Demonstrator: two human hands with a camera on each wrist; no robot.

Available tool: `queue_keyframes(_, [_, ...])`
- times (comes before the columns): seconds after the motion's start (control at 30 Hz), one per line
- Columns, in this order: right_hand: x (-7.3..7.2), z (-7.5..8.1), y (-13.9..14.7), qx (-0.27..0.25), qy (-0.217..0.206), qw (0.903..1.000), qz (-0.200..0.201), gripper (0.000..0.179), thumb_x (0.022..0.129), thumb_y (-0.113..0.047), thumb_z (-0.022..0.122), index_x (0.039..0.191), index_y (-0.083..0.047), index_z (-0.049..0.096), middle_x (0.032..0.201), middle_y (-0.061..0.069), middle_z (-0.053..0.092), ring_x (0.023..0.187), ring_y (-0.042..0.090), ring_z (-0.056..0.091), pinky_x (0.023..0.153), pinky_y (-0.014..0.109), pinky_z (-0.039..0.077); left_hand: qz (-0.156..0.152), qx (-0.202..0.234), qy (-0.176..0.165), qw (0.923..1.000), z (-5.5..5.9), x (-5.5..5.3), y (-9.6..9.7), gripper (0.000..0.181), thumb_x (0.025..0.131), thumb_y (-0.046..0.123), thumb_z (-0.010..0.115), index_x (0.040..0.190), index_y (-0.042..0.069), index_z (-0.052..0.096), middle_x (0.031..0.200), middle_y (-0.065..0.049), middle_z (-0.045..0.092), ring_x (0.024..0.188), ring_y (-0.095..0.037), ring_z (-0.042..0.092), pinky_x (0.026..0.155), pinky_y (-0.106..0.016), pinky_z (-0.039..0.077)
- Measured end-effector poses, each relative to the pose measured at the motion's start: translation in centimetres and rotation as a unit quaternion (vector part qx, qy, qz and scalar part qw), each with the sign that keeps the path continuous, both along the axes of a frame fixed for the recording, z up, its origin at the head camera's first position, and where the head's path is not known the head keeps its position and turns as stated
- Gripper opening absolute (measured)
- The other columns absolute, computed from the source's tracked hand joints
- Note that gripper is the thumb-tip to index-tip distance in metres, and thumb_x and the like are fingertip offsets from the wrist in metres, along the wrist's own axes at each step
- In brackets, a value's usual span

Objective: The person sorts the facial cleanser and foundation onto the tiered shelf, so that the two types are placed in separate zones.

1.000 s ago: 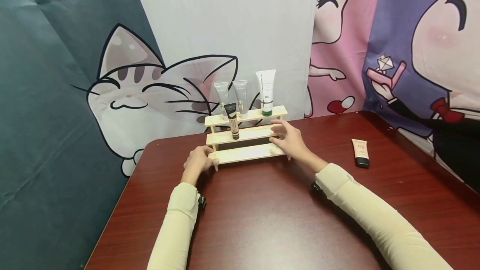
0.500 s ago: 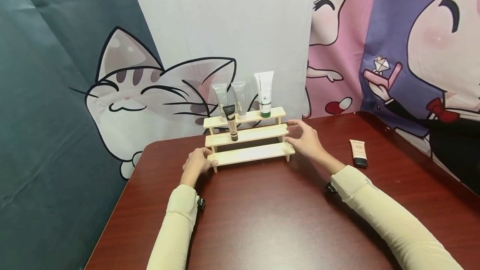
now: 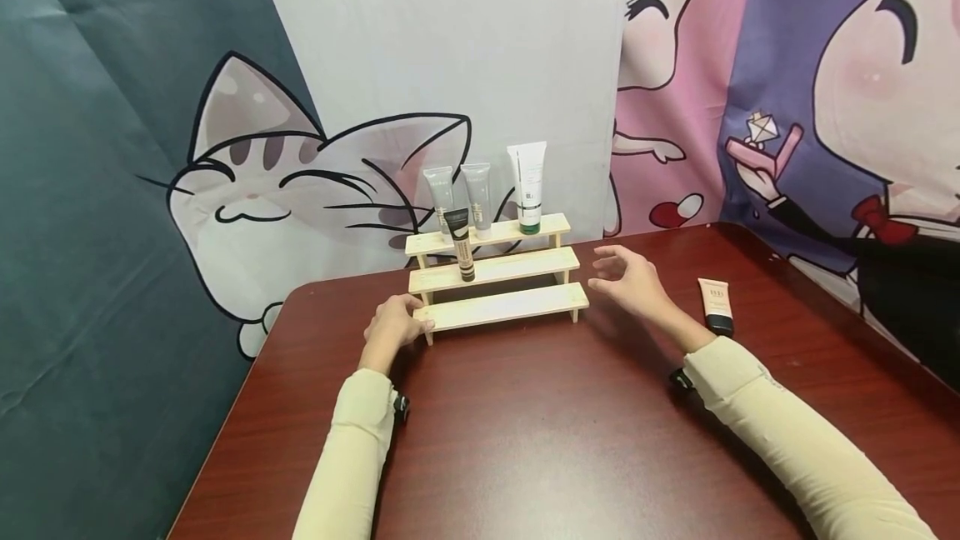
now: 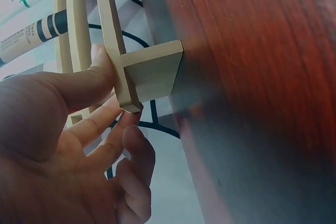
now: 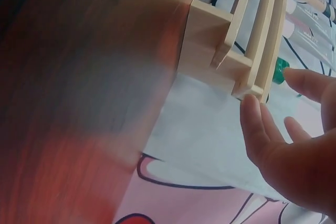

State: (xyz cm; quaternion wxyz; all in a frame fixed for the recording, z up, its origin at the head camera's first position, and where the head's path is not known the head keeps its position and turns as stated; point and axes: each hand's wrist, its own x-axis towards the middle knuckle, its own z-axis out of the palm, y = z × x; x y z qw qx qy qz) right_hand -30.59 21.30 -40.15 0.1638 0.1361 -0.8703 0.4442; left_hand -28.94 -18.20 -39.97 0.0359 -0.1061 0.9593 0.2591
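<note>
A three-tier wooden display rack [image 3: 510, 307] stands on the table. My left hand [image 3: 393, 323] holds the left end of its lowest shelf; in the left wrist view the thumb lies on the shelf board [image 4: 109, 30], with fingers at its end. Right of the rack, my right hand [image 3: 632, 283] hangs apart from it, thumb and fingers spread around nothing. Two grey tubes [image 3: 477, 198] and a white tube with a green cap [image 3: 529, 182] stand on the top shelf. A black-and-beige tube [image 3: 464, 252] stands on the middle shelf, toward the left.
A beige tube with a black cap [image 3: 716, 307] lies on the red-brown table [image 3: 525, 432], right of my right hand. Behind the table hangs a cartoon-printed cloth backdrop [image 3: 450, 40].
My right hand has moved right, away from the rack's right end, which now shows fully. My left hand stays at the left end. The tubes keep their places.
</note>
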Motion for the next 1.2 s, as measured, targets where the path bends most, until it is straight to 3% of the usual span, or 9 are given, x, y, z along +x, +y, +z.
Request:
queue_keyframes(0.5, [0.9,0.4,4.0,0.063,-0.053,0.9959,-0.04,0.049,0.085,-0.019,0.079,0.128,-0.005,0.061,0.113,0.019,0.071,0.105,0.036,0.066,0.082,0.041,0.047,-0.001,-0.001,-0.002,1.0,0.3,0.1,-0.3,0.046,0.087,0.034,0.077,0.129,0.022,0.063,0.135,-0.013,0.058,0.119,-0.039,0.055,0.09,-0.057,0.044])
queue_keyframes(0.7, [1.3,0.5,5.6,0.052,-0.084,0.9946,-0.033,0.049,0.086,-0.013,0.078,0.129,0.001,0.058,0.115,0.027,0.067,0.083,0.035,0.071,0.061,0.027,0.055,0.0,0.0,0.0,1.0,0.2,0.0,-0.3,0.046,0.087,0.035,0.078,0.128,0.022,0.063,0.132,-0.013,0.059,0.118,-0.039,0.055,0.091,-0.057,0.044])
queue_keyframes(0.8, [1.7,0.6,6.5,0.063,-0.094,0.9931,-0.032,0.049,0.086,-0.013,0.077,0.129,0.002,0.058,0.115,0.029,0.066,0.077,0.035,0.071,0.059,0.03,0.057,0.0,0.0,-0.002,1.0,0.1,0.0,-0.2,0.045,0.087,0.035,0.078,0.128,0.022,0.064,0.132,-0.013,0.059,0.119,-0.039,0.055,0.091,-0.057,0.043])
queue_keyframes(0.87, [1.9,0.6,7.0,0.08,-0.097,0.9913,-0.039,0.05,0.087,-0.017,0.077,0.129,0.001,0.058,0.115,0.027,0.067,0.076,0.033,0.072,0.072,0.036,0.053,0.003,0.0,0.001,1.0,0.1,0.1,-0.2,0.044,0.086,0.034,0.078,0.127,0.023,0.064,0.132,-0.012,0.059,0.118,-0.038,0.055,0.091,-0.057,0.043])
queue_keyframes(0.97, [2.2,0.5,7.9,0.088,-0.109,0.9891,-0.046,0.052,0.086,-0.022,0.078,0.129,0.0,0.058,0.115,0.026,0.067,0.076,0.032,0.072,0.075,0.045,0.054,-0.002,0.0,-0.001,1.0,0.1,0.1,-0.2,0.045,0.086,0.035,0.078,0.127,0.023,0.064,0.133,-0.013,0.059,0.118,-0.039,0.055,0.091,-0.057,0.043])
queue_keyframes(1.03, [2.3,0.4,8.6,0.083,-0.115,0.9887,-0.047,0.053,0.086,-0.022,0.078,0.129,0.001,0.058,0.115,0.028,0.067,0.077,0.032,0.072,0.073,0.042,0.055,-0.005,-0.001,0.0,1.0,0.1,0.0,-0.1,0.045,0.086,0.036,0.078,0.127,0.023,0.064,0.133,-0.013,0.058,0.118,-0.039,0.055,0.091,-0.057,0.043])
queue_keyframes(1.1, [2.3,0.3,9.1,0.072,-0.119,0.9893,-0.044,0.052,0.086,-0.018,0.078,0.129,0.003,0.057,0.114,0.03,0.066,0.079,0.033,0.071,0.06,0.039,0.059,-0.007,-0.002,-0.002,1.0,0.0,0.0,-0.1,0.046,0.086,0.036,0.078,0.128,0.022,0.064,0.134,-0.014,0.058,0.119,-0.04,0.055,0.09,-0.057,0.043])
queue_keyframes(1.2, [2.4,0.3,9.9,0.072,-0.122,0.9886,-0.049,0.05,0.086,-0.015,0.077,0.127,0.005,0.057,0.11,0.031,0.066,0.076,0.032,0.07,0.056,0.033,0.057,-0.004,-0.003,-0.004,1.0,0.1,0.0,-0.1,0.046,0.086,0.036,0.078,0.128,0.022,0.063,0.134,-0.013,0.058,0.118,-0.04,0.056,0.09,-0.057,0.044])
